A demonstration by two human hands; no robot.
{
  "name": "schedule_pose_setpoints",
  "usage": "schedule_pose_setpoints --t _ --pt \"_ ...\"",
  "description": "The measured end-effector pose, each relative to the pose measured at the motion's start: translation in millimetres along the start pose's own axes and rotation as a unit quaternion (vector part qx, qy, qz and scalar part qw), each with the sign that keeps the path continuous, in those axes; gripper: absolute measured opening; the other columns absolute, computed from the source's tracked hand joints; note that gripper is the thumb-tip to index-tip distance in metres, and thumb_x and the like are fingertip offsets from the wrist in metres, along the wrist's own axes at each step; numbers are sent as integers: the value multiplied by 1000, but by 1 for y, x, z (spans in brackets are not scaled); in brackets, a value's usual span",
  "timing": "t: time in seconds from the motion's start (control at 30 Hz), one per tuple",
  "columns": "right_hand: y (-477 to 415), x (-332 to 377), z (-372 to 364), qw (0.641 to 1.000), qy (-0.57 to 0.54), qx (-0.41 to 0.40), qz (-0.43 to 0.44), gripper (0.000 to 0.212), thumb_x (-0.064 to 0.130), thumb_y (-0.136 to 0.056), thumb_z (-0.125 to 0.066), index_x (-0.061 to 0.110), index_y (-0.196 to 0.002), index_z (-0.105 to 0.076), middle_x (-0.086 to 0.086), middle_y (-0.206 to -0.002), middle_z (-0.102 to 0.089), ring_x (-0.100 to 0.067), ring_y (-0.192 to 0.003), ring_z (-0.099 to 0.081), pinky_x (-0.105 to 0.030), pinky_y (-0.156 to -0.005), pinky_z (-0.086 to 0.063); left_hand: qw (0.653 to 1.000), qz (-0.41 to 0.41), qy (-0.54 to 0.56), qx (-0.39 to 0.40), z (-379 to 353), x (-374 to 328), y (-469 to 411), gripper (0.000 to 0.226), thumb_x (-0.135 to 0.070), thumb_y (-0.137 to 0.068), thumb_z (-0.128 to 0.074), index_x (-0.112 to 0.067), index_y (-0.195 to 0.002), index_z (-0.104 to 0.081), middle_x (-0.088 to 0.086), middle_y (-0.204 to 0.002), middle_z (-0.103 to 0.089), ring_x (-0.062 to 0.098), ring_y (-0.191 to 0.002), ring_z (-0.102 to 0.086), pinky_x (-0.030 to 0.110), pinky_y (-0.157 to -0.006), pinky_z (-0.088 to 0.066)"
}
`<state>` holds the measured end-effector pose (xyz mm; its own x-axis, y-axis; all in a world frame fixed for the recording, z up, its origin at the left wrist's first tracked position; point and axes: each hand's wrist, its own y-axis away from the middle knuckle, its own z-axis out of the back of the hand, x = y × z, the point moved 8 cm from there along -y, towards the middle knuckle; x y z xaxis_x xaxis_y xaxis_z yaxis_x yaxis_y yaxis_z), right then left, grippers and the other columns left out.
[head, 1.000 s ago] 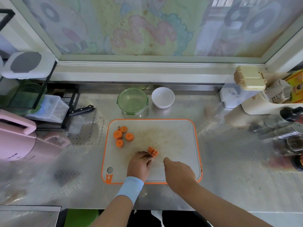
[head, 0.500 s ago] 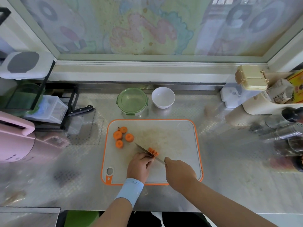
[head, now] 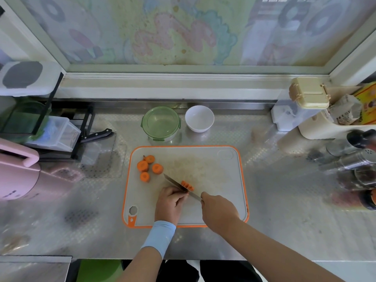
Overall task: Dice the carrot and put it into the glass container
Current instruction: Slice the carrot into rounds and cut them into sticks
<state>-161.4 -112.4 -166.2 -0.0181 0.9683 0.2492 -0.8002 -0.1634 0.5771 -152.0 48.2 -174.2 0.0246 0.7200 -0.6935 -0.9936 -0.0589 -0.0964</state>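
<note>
On the orange-rimmed cutting board (head: 215, 174) lie several thick carrot rounds (head: 149, 167) at the left. Near the board's middle sits a small carrot piece cut into strips (head: 187, 185). My left hand (head: 171, 202) curls its fingers over the near side of that piece. My right hand (head: 218, 210) grips the handle of a knife (head: 179, 186), whose blade lies across the carrot piece, tip pointing up-left. The handle is hidden in my fist. The round glass container (head: 160, 123) with green clips stands open behind the board.
A white bowl (head: 199, 121) stands right of the container. A black-handled knife (head: 96, 135) and a rack with boxes (head: 50, 131) sit at the left, with a pink appliance (head: 18, 176). Jars and shakers (head: 354, 159) crowd the right. The steel counter (head: 284, 200) surrounds the board.
The knife blade came into view and now lies across the carrot piece. My right hand shifted slightly; the left hand stayed on the piece.
</note>
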Motion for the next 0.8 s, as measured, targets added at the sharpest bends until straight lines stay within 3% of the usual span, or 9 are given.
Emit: schedule_pose_setpoints --t 0.07,0.43,0.67,0.8 --pt "0 0 1 1000 1 2 0 8 14 -100 -41 21 -96 -43 -2 -74 -57 -22 -60 -53 -31 -49 -39 1000 0 -4 1 0 1 0 14 -8 -72 -83 -18 -82 -78 -6 -83 -65 12 -86 -54 24 -70 -49" --pt "1 1 5 1000 -8 -5 -3 11 21 -104 -34 22 -95 -40 -1 -72 -52 -21 -59 -48 -30 -50 -36 998 30 61 4 6 -2 0 14 -3 -74 -81 -13 -78 -72 -4 -87 -58 6 -82 -56 5 -76 -41" --pt "2 1 4 1000 -6 -4 -7 11 20 -103 -36 23 -93 -40 1 -71 -52 -20 -58 -48 -30 -49 -36 997 49 44 -47 25 2 1 14 -9 -76 -78 -15 -86 -71 -7 -93 -57 11 -90 -55 21 -82 -46" --pt "2 1 5 1000 -12 -5 -12 11 18 -101 -37 22 -92 -40 -1 -70 -52 -22 -58 -48 -29 -48 -34 1000 2 14 8 13 -2 8 14 -17 -75 -81 -17 -85 -72 -7 -92 -58 10 -92 -51 14 -81 -43"
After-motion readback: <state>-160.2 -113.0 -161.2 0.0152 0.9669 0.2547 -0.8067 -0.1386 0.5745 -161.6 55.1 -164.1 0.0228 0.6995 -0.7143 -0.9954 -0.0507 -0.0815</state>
